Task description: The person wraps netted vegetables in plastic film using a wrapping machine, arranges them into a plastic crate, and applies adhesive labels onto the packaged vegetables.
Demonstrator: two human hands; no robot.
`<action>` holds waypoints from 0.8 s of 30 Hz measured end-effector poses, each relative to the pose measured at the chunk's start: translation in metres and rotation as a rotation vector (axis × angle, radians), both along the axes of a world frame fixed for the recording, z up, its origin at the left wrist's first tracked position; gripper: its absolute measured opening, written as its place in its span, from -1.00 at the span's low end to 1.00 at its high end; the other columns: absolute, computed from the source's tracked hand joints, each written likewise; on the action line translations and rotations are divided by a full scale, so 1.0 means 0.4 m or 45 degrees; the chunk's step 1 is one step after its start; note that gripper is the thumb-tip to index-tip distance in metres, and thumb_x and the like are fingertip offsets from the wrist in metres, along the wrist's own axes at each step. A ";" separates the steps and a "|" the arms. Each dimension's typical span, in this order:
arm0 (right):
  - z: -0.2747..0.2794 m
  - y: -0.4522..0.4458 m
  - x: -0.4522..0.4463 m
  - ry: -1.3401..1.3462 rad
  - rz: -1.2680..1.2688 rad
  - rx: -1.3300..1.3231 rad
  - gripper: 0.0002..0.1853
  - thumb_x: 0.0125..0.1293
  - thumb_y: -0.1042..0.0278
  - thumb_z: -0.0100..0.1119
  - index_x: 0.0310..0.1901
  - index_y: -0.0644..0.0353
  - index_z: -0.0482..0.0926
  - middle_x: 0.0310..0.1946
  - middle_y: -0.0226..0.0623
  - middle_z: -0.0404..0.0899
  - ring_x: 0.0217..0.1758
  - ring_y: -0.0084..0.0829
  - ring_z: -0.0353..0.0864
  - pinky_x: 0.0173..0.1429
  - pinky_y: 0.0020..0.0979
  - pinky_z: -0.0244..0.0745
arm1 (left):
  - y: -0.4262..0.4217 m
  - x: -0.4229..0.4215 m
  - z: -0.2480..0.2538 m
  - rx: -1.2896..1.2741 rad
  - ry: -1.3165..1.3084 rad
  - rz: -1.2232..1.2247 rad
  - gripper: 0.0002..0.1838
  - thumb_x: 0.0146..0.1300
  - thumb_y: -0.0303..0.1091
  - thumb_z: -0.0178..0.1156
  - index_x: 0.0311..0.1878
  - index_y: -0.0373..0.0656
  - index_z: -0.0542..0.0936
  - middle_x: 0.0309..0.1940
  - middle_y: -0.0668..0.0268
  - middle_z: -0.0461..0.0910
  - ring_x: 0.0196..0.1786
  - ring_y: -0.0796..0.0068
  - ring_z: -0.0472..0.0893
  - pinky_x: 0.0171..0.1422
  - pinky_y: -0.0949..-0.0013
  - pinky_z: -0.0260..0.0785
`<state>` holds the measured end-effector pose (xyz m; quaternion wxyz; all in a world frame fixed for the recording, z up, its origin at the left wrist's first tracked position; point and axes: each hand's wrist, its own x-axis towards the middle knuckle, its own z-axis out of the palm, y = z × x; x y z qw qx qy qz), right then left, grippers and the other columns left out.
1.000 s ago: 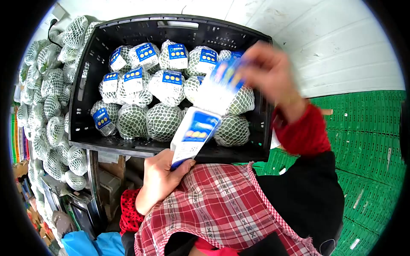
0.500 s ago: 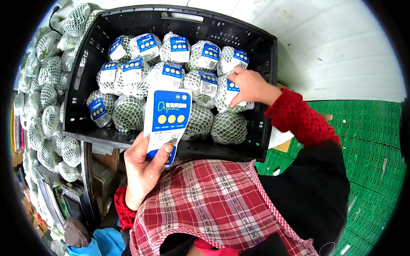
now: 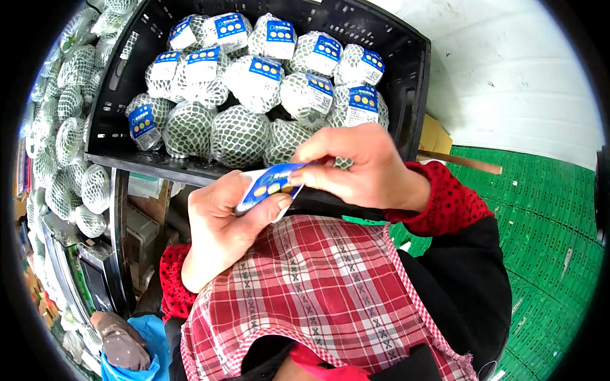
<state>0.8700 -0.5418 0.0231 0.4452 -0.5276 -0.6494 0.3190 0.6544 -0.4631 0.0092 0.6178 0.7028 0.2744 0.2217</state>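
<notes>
Holding the labels (image 3: 272,185) between both hands, we had them just outside the near side of the black crate (image 3: 419,82), in front of the plaid apron (image 3: 305,273). Our left hand (image 3: 219,219) was closed around their lower left end, thumb on top, while our right hand (image 3: 368,166) pinched the upper right edge in its fingertips. Their long axis slanted from the left palm up and rightward, toward the right fingers. Beyond them, away from our body, lay the crate's front row, where three netted bundles showed no label: one to the left (image 3: 185,129), one in the middle (image 3: 240,134) and one to the right (image 3: 287,143). The right one sat just past the right fingertips, so the right hand was nearer to it; another, behind that hand, was too covered for us to tell
</notes>
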 end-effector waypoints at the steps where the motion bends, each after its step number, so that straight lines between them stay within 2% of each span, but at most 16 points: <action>1: 0.014 0.002 0.012 0.009 -0.051 0.065 -0.88 0.16 0.53 0.40 -0.26 0.27 0.67 -0.41 -0.36 0.70 -0.40 -0.63 0.64 -0.36 -0.55 0.51 | -0.012 -0.001 0.001 -0.093 0.029 0.058 -0.74 0.06 -0.51 0.47 -0.15 -0.29 0.69 -0.45 0.31 0.67 -0.43 0.65 0.57 -0.32 0.48 0.41; 2: 0.031 0.012 0.059 -0.020 -0.197 0.144 -0.90 0.21 0.49 0.35 -0.25 0.24 0.66 -0.38 -0.38 0.69 -0.44 -0.65 0.58 -0.36 -0.59 0.46 | -0.008 -0.019 0.004 -0.028 0.200 0.012 -0.77 0.07 -0.50 0.47 -0.18 -0.30 0.70 -0.42 0.30 0.69 -0.41 0.67 0.59 -0.31 0.49 0.42; 3: 0.052 0.031 0.111 0.296 -0.427 0.125 -0.83 0.20 0.48 0.38 -0.18 0.22 0.64 -0.46 -0.41 0.67 -0.48 -0.65 0.58 -0.37 -0.61 0.49 | -0.015 -0.028 -0.013 -0.056 0.171 0.083 -0.80 0.10 -0.50 0.45 -0.20 -0.32 0.70 -0.43 0.32 0.69 -0.41 0.69 0.58 -0.31 0.50 0.43; 4: 0.082 0.038 0.197 0.166 -0.582 -0.007 -0.83 0.23 0.45 0.36 -0.16 0.21 0.62 -0.41 -0.41 0.67 -0.46 -0.67 0.58 -0.33 -0.64 0.50 | -0.008 -0.041 -0.004 -0.049 0.280 0.071 -0.81 0.12 -0.50 0.43 -0.19 -0.32 0.70 -0.43 0.32 0.70 -0.40 0.69 0.59 -0.30 0.51 0.43; 5: 0.085 0.039 0.270 0.032 -0.400 -0.226 -0.83 0.22 0.43 0.38 -0.17 0.19 0.62 -0.38 -0.42 0.66 -0.42 -0.66 0.60 -0.31 -0.62 0.51 | -0.004 -0.051 0.008 -0.040 0.385 0.065 -0.82 0.14 -0.50 0.42 -0.19 -0.33 0.70 -0.43 0.32 0.70 -0.39 0.69 0.59 -0.30 0.52 0.43; 7: -0.018 0.024 0.280 -0.227 -0.064 -0.674 -0.76 0.16 0.34 0.43 -0.19 0.21 0.61 -0.42 -0.39 0.64 -0.42 -0.60 0.61 -0.33 -0.55 0.50 | -0.003 -0.055 0.003 -0.040 0.310 0.137 -0.80 0.17 -0.49 0.40 -0.15 -0.34 0.70 -0.40 0.30 0.72 -0.37 0.70 0.59 -0.27 0.54 0.44; 9: -0.117 -0.023 0.218 -0.528 0.261 -0.669 -0.64 0.04 0.23 0.51 -0.22 0.24 0.59 -0.43 -0.25 0.65 -0.42 -0.42 0.66 -0.34 -0.41 0.53 | 0.005 -0.056 0.001 -0.106 0.295 0.211 -0.78 0.18 -0.49 0.39 -0.11 -0.35 0.69 -0.36 0.31 0.73 -0.35 0.70 0.59 -0.25 0.53 0.45; 11: -0.219 -0.064 0.173 -1.033 0.306 -0.698 -0.50 -0.09 0.16 0.55 -0.21 0.26 0.51 -0.45 -0.14 0.61 -0.35 -0.25 0.68 -0.36 -0.29 0.54 | 0.009 -0.057 -0.002 -0.167 0.261 0.244 -0.74 0.21 -0.47 0.39 -0.06 -0.36 0.68 -0.33 0.31 0.73 -0.32 0.70 0.59 -0.21 0.54 0.45; 12: -0.210 -0.065 0.162 -1.025 0.314 -0.697 -0.50 -0.09 0.16 0.55 -0.21 0.26 0.51 -0.45 -0.14 0.61 -0.35 -0.25 0.68 -0.36 -0.29 0.54 | 0.011 -0.061 -0.003 -0.163 0.233 0.253 -0.73 0.20 -0.47 0.39 -0.05 -0.36 0.67 -0.33 0.32 0.72 -0.32 0.70 0.59 -0.21 0.54 0.45; 14: -0.177 -0.062 0.148 -1.290 0.166 -0.519 -0.55 -0.02 0.20 0.45 -0.20 0.26 0.45 -0.48 -0.09 0.58 -0.39 -0.16 0.68 -0.40 -0.20 0.54 | 0.012 -0.069 -0.004 -0.161 0.211 0.274 -0.73 0.20 -0.47 0.39 -0.04 -0.36 0.67 -0.33 0.32 0.72 -0.33 0.70 0.59 -0.21 0.54 0.44; 15: -0.173 -0.072 0.138 -1.288 0.163 -0.522 -0.55 -0.02 0.20 0.45 -0.20 0.26 0.45 -0.48 -0.09 0.58 -0.39 -0.16 0.68 -0.40 -0.20 0.54 | 0.016 -0.075 -0.006 -0.162 0.219 0.292 -0.72 0.20 -0.48 0.39 -0.03 -0.35 0.66 -0.31 0.33 0.71 -0.31 0.69 0.58 -0.19 0.54 0.44; 17: -0.163 -0.078 0.123 -1.331 0.350 -0.237 -0.64 0.07 0.32 0.31 -0.18 0.28 0.39 -0.48 -0.15 0.53 -0.44 -0.17 0.65 -0.45 -0.20 0.52 | 0.023 -0.073 -0.014 -0.157 0.215 0.318 -0.72 0.20 -0.48 0.39 -0.02 -0.34 0.65 -0.29 0.33 0.70 -0.29 0.68 0.58 -0.17 0.54 0.43; 18: -0.206 -0.100 0.111 -1.335 0.454 -0.201 -0.71 0.10 0.43 0.20 -0.15 0.24 0.39 -0.46 -0.20 0.50 -0.47 -0.20 0.63 -0.45 -0.20 0.53 | 0.026 -0.072 -0.020 -0.076 0.151 0.304 -0.71 0.20 -0.48 0.39 -0.02 -0.33 0.65 -0.27 0.33 0.68 -0.26 0.66 0.57 -0.16 0.54 0.42; 19: -0.240 -0.104 0.087 -1.283 0.448 -0.221 -0.72 0.11 0.43 0.19 -0.13 0.22 0.40 -0.45 -0.16 0.53 -0.44 -0.16 0.66 -0.43 -0.21 0.55 | 0.030 -0.071 -0.022 0.010 0.084 0.287 -0.71 0.20 -0.48 0.39 -0.01 -0.31 0.65 -0.24 0.33 0.66 -0.24 0.65 0.57 -0.14 0.53 0.40; 21: -0.257 -0.072 0.038 -1.500 0.559 -0.672 -0.69 0.15 0.33 0.23 -0.10 0.15 0.40 -0.32 -0.13 0.55 -0.32 -0.22 0.67 -0.37 -0.26 0.55 | 0.028 -0.070 -0.009 -0.073 0.109 0.308 -0.71 0.20 -0.48 0.39 -0.01 -0.30 0.65 -0.20 0.32 0.63 -0.18 0.61 0.56 -0.10 0.52 0.38; 24: -0.199 -0.014 0.075 -1.443 0.711 -0.871 -0.67 0.13 0.27 0.31 -0.13 0.15 0.42 -0.27 -0.16 0.61 -0.32 -0.21 0.68 -0.33 -0.20 0.56 | 0.034 -0.086 -0.004 -0.042 0.136 0.235 -0.71 0.19 -0.49 0.39 -0.01 -0.29 0.66 -0.19 0.29 0.64 -0.16 0.56 0.59 -0.04 0.48 0.40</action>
